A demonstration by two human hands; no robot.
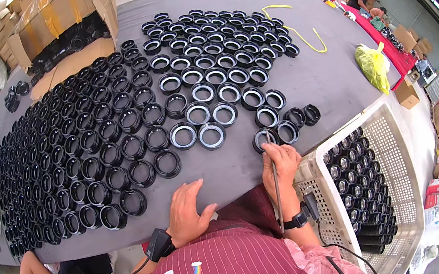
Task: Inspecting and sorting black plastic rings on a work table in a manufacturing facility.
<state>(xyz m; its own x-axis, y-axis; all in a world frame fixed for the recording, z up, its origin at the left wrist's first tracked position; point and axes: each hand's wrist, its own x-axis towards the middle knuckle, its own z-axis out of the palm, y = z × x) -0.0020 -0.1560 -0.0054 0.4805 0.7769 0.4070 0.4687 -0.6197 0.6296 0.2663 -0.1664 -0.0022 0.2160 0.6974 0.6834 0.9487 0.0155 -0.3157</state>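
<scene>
A person's right hand (280,163), in the lower centre of the frame, is closed in a fist around a thin stick-like tool (276,185). The tool's long axis runs almost straight up and down the frame. Its upper tip points toward a black ring with a pale inner band (263,138) just above the hand, and its lower end reaches past the wrist. Whether the tip touches the ring is hard to make out.

The left hand (187,214) lies flat and empty, fingers spread, on the grey table (325,77), left of the right hand.

Many similar black rings (62,162) cover the table in rows across the centre and left of the frame. A white plastic crate (385,133) at lower right holds stacked rings, partly cut off by the frame edge. A yellow bag (372,65) sits at right, and a cardboard box (57,19) at upper left. Another person at lower left is blurred.
</scene>
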